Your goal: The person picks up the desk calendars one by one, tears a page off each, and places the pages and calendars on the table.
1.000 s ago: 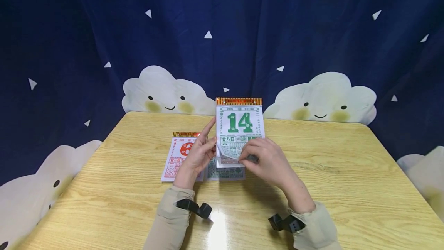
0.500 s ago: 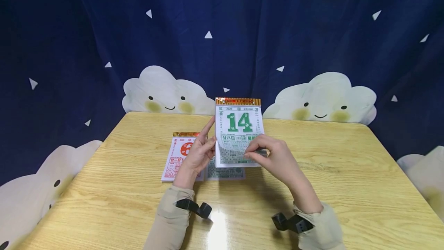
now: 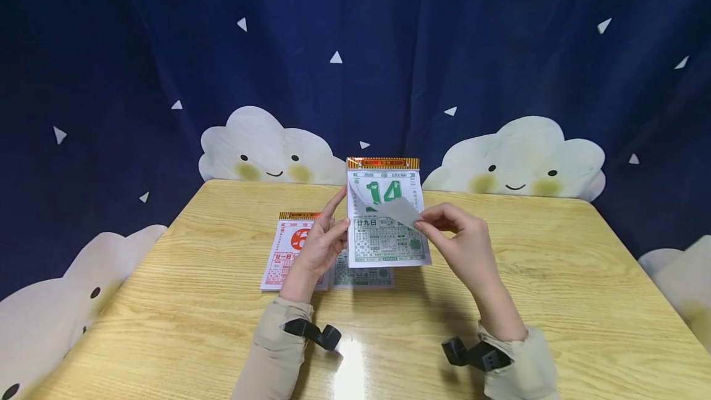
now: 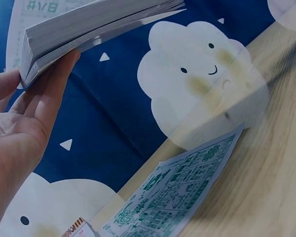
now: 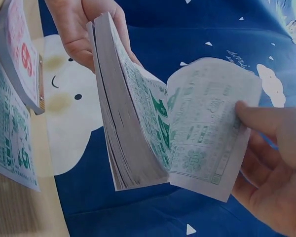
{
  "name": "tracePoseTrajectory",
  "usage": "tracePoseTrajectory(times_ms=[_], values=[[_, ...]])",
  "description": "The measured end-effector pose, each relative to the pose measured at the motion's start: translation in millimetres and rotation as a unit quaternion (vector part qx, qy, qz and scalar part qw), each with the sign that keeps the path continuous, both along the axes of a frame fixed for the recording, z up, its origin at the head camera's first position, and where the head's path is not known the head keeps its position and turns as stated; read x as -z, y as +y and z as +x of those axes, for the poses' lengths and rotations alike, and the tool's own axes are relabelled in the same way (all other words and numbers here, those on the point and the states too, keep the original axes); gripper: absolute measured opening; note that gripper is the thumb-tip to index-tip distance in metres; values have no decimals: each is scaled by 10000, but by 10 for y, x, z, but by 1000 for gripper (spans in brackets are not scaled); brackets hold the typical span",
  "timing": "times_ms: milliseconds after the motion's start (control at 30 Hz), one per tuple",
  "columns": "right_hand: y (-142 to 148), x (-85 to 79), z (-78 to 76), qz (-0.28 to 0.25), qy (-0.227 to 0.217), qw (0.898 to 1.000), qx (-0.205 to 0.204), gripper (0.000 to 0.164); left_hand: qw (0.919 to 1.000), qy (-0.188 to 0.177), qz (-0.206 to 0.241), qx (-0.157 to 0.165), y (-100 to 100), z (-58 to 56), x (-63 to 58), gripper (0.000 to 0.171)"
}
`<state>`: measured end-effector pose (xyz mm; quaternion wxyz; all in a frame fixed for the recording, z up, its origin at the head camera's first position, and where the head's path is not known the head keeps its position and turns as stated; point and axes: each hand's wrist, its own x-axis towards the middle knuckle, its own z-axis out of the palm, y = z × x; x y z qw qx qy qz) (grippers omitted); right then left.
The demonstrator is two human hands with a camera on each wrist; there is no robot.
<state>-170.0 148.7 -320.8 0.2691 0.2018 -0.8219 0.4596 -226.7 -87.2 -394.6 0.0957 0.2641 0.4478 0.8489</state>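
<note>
A thick tear-off calendar with a gold and red header is held up above the table. My left hand grips it by its left edge, thumb in front and fingers behind, as the left wrist view shows. My right hand pinches the lower right corner of its top sheet, which bears a green 14. That sheet curls upward, still joined at the header, and bares the green-printed page below. In the right wrist view the lifted sheet stands well apart from the page block.
A second tear-off calendar with a red 6 lies on the wooden table, partly behind my left forearm. Beside it a loose green-printed sheet lies under the raised calendar. A dark blue curtain with clouds hangs behind.
My right hand has moved right and slightly up, lifting the corner of the 14 sheet higher, so more of the page below shows. The left hand keeps its grip in place.
</note>
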Motion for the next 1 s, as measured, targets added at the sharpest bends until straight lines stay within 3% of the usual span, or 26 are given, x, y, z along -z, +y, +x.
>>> tracePoseTrajectory(times_ms=[300,667,1000], values=[[34,-11,-88,-903,-72,9948,475,15,10000,12,83,-40,-2,-15,24,59],[134,-106,-272,-907,-100,9892,1144,14,9997,-17,-100,-229,-6,-24,8,60],[224,-180,-419,-918,-718,9852,1257,20,9979,-35,-385,-513,2,-5,-24,60]])
